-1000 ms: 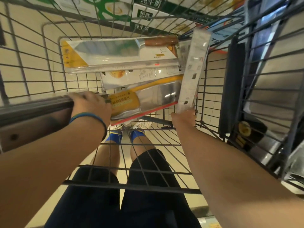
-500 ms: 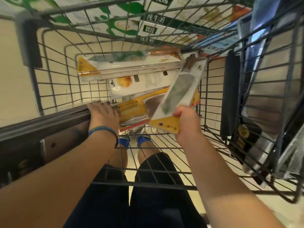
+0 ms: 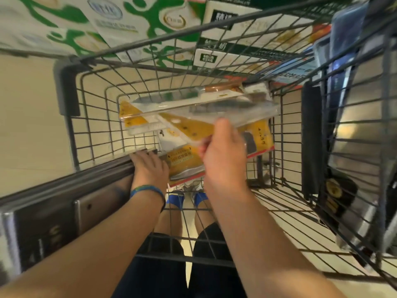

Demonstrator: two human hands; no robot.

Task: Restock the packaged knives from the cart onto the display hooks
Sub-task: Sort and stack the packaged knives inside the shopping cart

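I look down into a wire shopping cart [image 3: 137, 87]. My right hand [image 3: 223, 151] pinches a clear-and-yellow packaged knife [image 3: 193, 119] by its near edge and holds it lifted and roughly level above the basket. Behind it stands another packaged knife with a brown handle [image 3: 223, 88]. Under my hand lies a yellow knife package with a red edge [image 3: 184, 164]. My left hand [image 3: 148, 166] grips the cart's grey handle bar [image 3: 71, 181]. A blue band sits on that wrist.
Green-and-white cartons [image 3: 150, 22] are stacked beyond the cart's far end. On the right, past the cart's side wall, hang packaged steel blades and dark packages [image 3: 352, 125]. My legs and blue shoes [image 3: 176, 200] show through the wire floor. Beige floor tiles lie to the left.
My right hand has lifted the packaged knife from the pile and turned it from upright to nearly flat, higher above the basket. My left hand stays on the handle bar.
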